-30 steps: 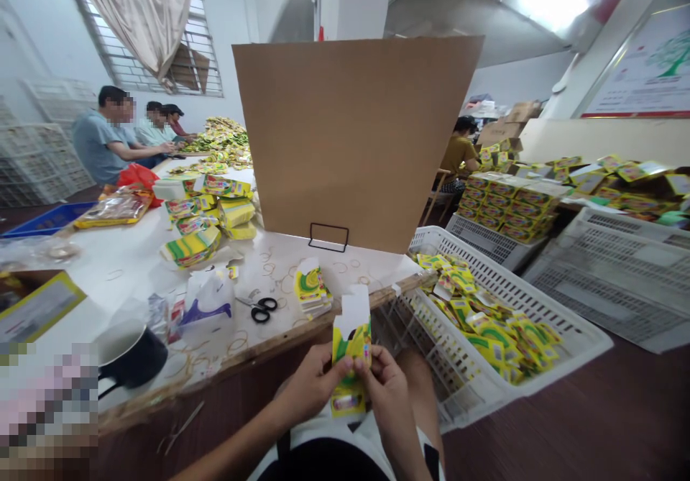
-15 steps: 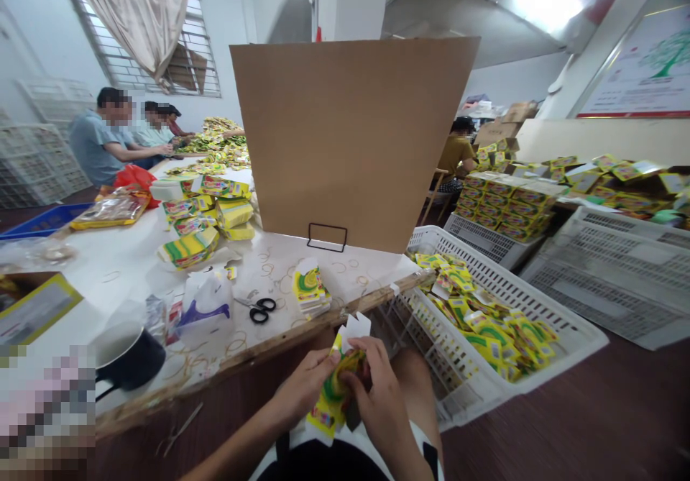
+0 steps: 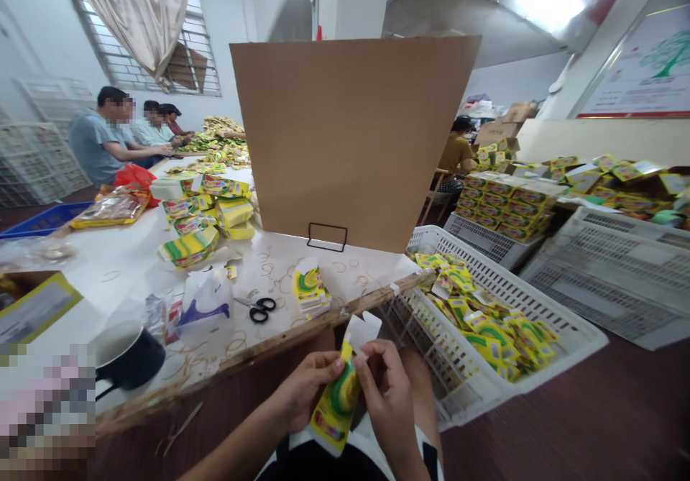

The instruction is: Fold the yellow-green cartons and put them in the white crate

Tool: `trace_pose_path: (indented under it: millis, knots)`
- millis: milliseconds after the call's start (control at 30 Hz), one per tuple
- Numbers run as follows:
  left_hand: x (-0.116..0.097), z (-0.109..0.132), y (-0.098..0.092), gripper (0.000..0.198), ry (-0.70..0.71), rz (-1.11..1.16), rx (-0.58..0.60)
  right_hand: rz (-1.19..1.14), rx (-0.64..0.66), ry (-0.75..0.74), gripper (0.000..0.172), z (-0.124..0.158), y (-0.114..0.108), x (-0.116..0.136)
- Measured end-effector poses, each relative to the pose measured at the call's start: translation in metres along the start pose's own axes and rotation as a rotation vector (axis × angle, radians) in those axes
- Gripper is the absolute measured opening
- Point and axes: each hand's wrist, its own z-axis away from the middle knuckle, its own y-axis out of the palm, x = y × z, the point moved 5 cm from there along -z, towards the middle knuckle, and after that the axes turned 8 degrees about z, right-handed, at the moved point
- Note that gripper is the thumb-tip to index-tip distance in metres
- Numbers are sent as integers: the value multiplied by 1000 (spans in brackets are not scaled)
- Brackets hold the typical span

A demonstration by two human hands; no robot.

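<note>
Over my lap, both hands grip one small yellow-and-green carton point(image 3: 338, 398) with a white top flap standing open. My left hand point(image 3: 306, 389) pinches its left side with thumb and fingers. My right hand point(image 3: 387, 395) holds the right side, fingers curled at the open flap. The carton is tilted, its top leaning to the right. A small stack of flat cartons point(image 3: 310, 288) lies on the table edge just above my hands.
A white table point(image 3: 123, 262) carries black scissors point(image 3: 259, 308), rubber bands, a dark mug point(image 3: 129, 355), carton bundles and an upright cardboard sheet point(image 3: 350, 136). A white crate point(image 3: 560, 330) of cartons sits at my right. Other people sit at the far left.
The carton went from upright and flat in front of me to lower and tilted, its body opened out, with my right fingers shifting to the top flap.
</note>
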Motion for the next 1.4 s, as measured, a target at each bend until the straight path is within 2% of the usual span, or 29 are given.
trace_pose_path:
  millis: [67, 133, 267, 433, 500, 533, 600, 700, 800, 933, 1067, 1133, 1233, 1267, 1333, 1400]
  knots:
    - [-5, -2, 0, 42, 100, -14, -38, -15, -68, 32, 36, 0, -1, -3]
    - [-10, -4, -1, 45, 195, -36, -83, -50, -16, 117, 49, 1, 4, -8]
    - [-16, -5, -4, 43, 280, -95, -125, -105, 203, 186, 30, 4, 16, -10]
    - [-26, 2, 0, 31, 435, -379, -107, -40, 97, 179, 24, 4, 7, -13]
    - [-27, 5, 3, 36, 482, -454, -62, -67, 72, 189, 21, 3, 5, -15]
    - [-27, 6, 4, 42, 483, -459, -44, -100, 59, 188, 20, 2, 4, -16]
    - [-26, 7, 3, 55, 470, -458, -26, -179, 34, 173, 31, 0, 3, -15]
    - [-26, 7, 2, 59, 447, -468, 20, -269, 62, 175, 47, -2, 2, -12]
    - [-29, 9, 2, 52, 392, -460, 59, -286, 149, 202, 42, -3, 3, -9]
    - [-31, 14, 10, 39, 297, -408, 139, -234, 232, 206, 20, -5, -1, -5]
    - [-28, 16, 15, 31, 267, -345, 209, -147, 220, 157, 22, -7, -7, -2]
    - [-27, 15, 14, 38, 257, -355, 197, -109, 187, 114, 22, -7, -9, 0]
    - [-29, 14, 15, 65, 235, -385, 191, -155, 124, 112, 14, -7, -9, 1]
    - [-29, 14, 16, 71, 224, -395, 207, -190, 103, 129, 24, -7, -8, 0]
    - [-31, 14, 19, 69, 209, -419, 234, -228, 84, 148, 41, -6, -8, -3]
    - [-31, 14, 19, 57, 215, -438, 230, -175, 101, 109, 32, -7, -8, -4]
